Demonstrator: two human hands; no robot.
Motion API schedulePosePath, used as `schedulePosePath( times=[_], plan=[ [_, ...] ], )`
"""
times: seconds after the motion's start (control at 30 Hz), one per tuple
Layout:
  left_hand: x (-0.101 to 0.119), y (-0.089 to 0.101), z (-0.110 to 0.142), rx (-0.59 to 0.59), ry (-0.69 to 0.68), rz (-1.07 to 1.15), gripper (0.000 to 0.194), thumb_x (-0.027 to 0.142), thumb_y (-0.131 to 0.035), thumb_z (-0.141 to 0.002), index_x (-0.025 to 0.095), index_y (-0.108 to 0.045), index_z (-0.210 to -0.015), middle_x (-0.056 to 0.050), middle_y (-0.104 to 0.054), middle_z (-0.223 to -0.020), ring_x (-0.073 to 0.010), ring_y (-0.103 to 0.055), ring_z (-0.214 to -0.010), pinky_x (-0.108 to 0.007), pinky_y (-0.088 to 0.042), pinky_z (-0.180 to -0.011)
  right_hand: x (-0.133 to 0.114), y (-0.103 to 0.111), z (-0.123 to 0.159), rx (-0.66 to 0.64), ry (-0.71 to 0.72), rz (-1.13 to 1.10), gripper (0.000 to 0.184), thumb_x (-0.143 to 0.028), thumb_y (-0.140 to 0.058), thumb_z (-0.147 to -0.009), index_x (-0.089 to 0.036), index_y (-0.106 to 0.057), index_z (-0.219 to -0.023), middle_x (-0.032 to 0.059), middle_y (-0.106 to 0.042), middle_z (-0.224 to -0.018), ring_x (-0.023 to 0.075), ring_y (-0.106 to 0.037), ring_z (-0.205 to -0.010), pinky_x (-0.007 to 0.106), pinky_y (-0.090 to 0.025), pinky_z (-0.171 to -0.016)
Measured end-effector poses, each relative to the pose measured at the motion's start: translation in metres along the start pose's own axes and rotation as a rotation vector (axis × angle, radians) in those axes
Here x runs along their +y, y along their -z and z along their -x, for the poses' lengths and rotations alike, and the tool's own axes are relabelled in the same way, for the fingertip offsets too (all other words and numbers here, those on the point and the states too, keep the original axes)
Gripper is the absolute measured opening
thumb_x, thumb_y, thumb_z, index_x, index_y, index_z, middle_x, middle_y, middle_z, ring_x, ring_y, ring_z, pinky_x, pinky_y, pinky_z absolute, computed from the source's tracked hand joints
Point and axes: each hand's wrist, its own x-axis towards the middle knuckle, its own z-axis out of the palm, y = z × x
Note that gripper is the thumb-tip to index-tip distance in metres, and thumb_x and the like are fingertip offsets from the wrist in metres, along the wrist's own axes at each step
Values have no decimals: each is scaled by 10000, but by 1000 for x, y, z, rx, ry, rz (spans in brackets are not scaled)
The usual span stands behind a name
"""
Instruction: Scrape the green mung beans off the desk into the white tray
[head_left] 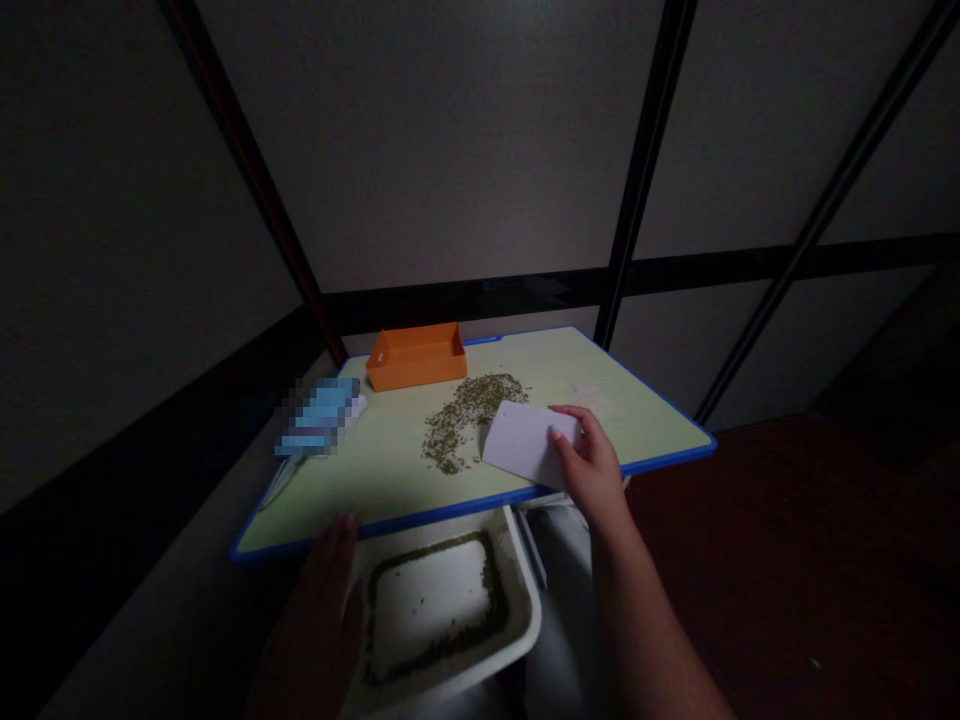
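My right hand (592, 460) pinches a flat white plastic scraper (517, 440) between thumb and fingers, low over the table. Just left of the scraper's edge lies a spread of small green beans (480, 400) mixed with whitish grains. My left hand (322, 590), dim in shadow, is at the left side of a white tray (529, 620). Its fingers lie along the outside and the thumb is over the rim, so it grips the tray. The tray sits below the table's front edge, with green beans gathered along its inner sides and a few on its floor.
The light green table (390, 480) has a blue edge. An orange open box (416, 375) stands at its back left. At the left side is a blurred phone-like device (319, 415) with a white cable (281, 480). Pale grains (589, 398) lie right of the beans. Panelled walls rise behind.
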Motion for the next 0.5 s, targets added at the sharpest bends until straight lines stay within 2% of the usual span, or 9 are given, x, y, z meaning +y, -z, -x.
schedulePosePath(
  times=[0.3, 0.5],
  plan=[
    [0, 0, 1, -4, 19, 11, 654, 309, -384, -889, 272, -156, -1502, -76, -453, -1506, -218, -459, -1358, -399, -486, -1051, -4, -17, 9, -2, 38, 29, 252, -305, -540, -849, -233, -606, -1080, 52, -679, -1056, 230, -614, -943, 330, -470, -798],
    [0, 0, -2, 28, -26, -5, 657, 296, -385, -889, 270, -154, -1502, -82, -487, -1480, -212, -484, -1339, -382, -503, -1023, -7, -8, 6, 17, 23, 7, 257, -311, -549, -847, -229, -601, -1085, 59, -673, -1090, 236, -614, -979, 336, -466, -830]
  ],
)
